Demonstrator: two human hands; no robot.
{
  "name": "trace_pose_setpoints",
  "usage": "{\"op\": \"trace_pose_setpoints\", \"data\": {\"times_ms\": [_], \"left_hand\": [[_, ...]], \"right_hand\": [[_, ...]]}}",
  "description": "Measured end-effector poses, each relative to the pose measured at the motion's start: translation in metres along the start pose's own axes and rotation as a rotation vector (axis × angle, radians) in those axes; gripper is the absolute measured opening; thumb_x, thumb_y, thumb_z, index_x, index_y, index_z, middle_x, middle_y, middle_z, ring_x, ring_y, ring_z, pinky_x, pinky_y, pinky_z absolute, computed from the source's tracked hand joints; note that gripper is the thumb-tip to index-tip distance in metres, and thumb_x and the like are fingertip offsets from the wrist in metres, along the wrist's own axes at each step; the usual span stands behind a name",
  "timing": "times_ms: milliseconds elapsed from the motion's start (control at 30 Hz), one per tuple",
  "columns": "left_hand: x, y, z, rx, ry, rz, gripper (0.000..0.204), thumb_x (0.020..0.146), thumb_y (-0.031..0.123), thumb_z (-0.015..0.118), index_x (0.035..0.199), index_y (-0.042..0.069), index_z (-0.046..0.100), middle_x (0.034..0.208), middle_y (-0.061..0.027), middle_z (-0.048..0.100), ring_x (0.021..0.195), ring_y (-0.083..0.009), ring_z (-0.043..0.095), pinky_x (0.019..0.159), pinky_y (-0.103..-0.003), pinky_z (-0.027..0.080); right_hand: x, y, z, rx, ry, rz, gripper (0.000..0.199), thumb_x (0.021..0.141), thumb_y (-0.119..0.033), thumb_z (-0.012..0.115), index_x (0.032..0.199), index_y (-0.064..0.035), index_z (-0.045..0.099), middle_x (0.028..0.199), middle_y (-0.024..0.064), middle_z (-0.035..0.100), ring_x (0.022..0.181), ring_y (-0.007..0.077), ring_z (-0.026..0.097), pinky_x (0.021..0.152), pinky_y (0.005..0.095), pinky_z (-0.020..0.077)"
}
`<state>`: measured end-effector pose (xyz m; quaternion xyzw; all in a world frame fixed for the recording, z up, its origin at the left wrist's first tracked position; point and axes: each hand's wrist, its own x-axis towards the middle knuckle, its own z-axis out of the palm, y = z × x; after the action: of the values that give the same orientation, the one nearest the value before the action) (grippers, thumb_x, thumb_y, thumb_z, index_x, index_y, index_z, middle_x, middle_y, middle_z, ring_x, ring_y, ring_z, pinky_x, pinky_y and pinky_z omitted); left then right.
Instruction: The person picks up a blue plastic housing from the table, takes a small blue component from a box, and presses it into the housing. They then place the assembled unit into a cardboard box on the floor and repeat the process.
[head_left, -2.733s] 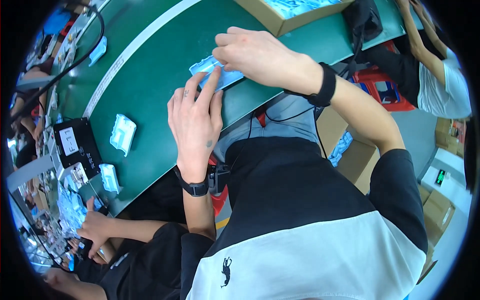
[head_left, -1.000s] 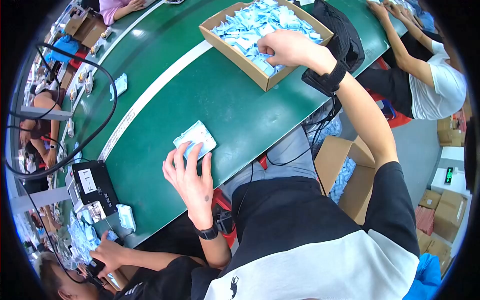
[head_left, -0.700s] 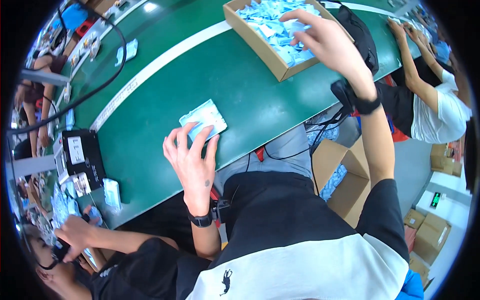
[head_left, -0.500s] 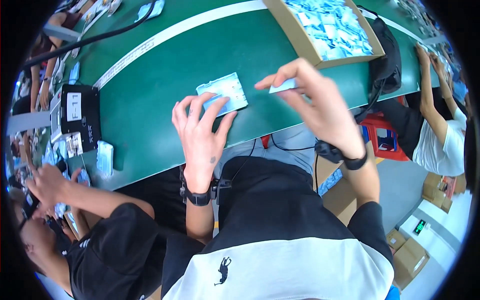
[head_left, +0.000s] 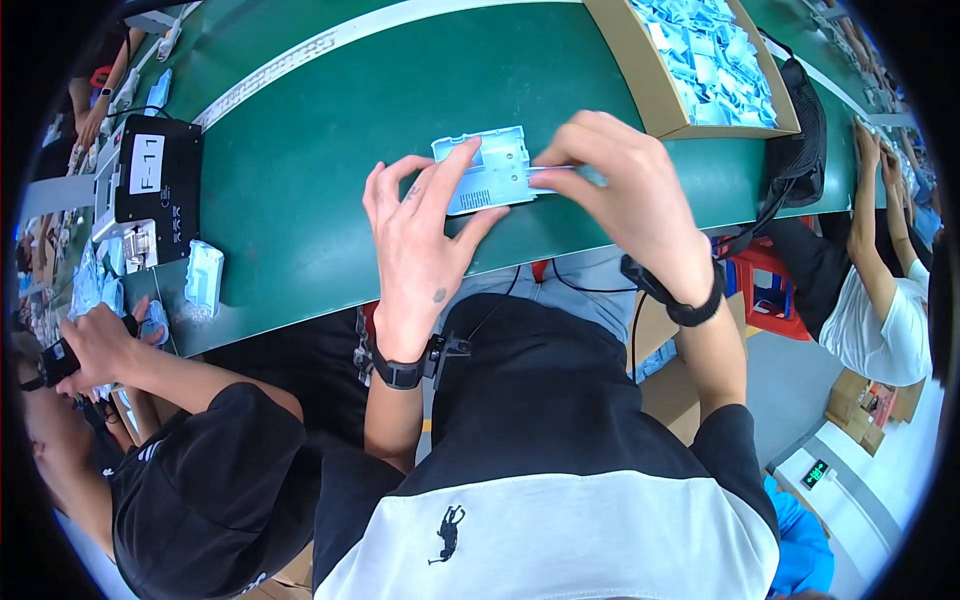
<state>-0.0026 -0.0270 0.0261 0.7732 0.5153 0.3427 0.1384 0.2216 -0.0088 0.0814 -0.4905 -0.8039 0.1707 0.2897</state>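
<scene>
Housing (head_left: 495,172) grasped by left hand (head_left: 420,220); right hand (head_left: 635,180), at housing's right end, pinches thin piece (head_left: 552,169); tilting could jam it.

Light-blue vented plastic housing shell (head_left: 497,178) is lying hollow side up on green workbench (head_left: 400,110), thin light-blue plastic piece (head_left: 552,168) being pinched edge-on at its right end.

Kit and clutter around the green worktable (head_left: 330,150)
Toward its left end stands a boxy black device (head_left: 182,165) bearing a white label (head_left: 147,163); at the right lies a black bag (head_left: 797,150) (a strap hangs from it). Beyond are a red stool (head_left: 785,324), a co-worker in a white top (head_left: 882,340), brown cartons (head_left: 848,402), a green-lit sign (head_left: 816,474) and blue fabric (head_left: 800,545).
</scene>
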Motion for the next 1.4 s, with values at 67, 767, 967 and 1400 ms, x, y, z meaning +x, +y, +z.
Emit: {"op": "trace_pose_setpoints", "data": {"times_ms": [67, 767, 967, 1400], "left_hand": [[0.001, 0.001, -0.001, -0.02, 0.001, -0.008, 0.065, 0.08, 0.028, 0.089, 0.14, 0.018, 0.066, 0.115, -0.0053, 0.076, 0.116, -0.0295, 0.059, 0.117, -0.059, 0.032], [-0.001, -0.005, 0.002, 0.069, 0.013, 0.113, 0.046, 0.082, 0.028, 0.086, 0.125, 0.019, 0.074, 0.118, -0.0003, 0.074, 0.115, -0.0275, 0.06, 0.114, -0.058, 0.035], [-0.004, 0.0, -0.004, 0.185, 0.027, 0.169, 0.04, 0.082, 0.024, 0.086, 0.12, 0.017, 0.077, 0.119, -0.0028, 0.073, 0.113, -0.0285, 0.062, 0.11, -0.051, 0.041], [-0.01, -0.015, -0.005, -0.052, 0.043, 0.223, 0.043, 0.095, 0.014, 0.077, 0.134, 0.0, 0.066, 0.139, -0.0191, 0.064, 0.12, -0.0337, 0.064, 0.106, -0.047, 0.05]], "right_hand": [[0.014, 0.001, 0.016, 0.052, -0.01, -0.128, 0.017, 0.082, -0.01, 0.083, 0.088, -0.004, 0.069, 0.086, 0.0071, 0.063, 0.09, 0.0274, 0.059, 0.075, 0.0383, 0.0482], [0.022, 0.013, 0.038, -0.045, -0.017, -0.208, 0.019, 0.086, -0.011, 0.078, 0.085, -0.0044, 0.061, 0.084, 0.0067, 0.055, 0.082, 0.0285, 0.051, 0.073, 0.0398, 0.0458], [0.018, 0.014, 0.043, -0.084, 0.011, -0.279, 0.015, 0.087, -0.011, 0.076, 0.088, -0.0041, 0.062, 0.091, 0.0083, 0.055, 0.088, 0.03, 0.053, 0.078, 0.0401, 0.0487], [-0.012, 0.0, 0.05, -0.326, 0.264, -0.149, 0.016, 0.076, -0.01, 0.077, 0.089, -0.0062, 0.07, 0.098, 0.0055, 0.065, 0.099, 0.0255, 0.063, 0.079, 0.0347, 0.0555]]}}
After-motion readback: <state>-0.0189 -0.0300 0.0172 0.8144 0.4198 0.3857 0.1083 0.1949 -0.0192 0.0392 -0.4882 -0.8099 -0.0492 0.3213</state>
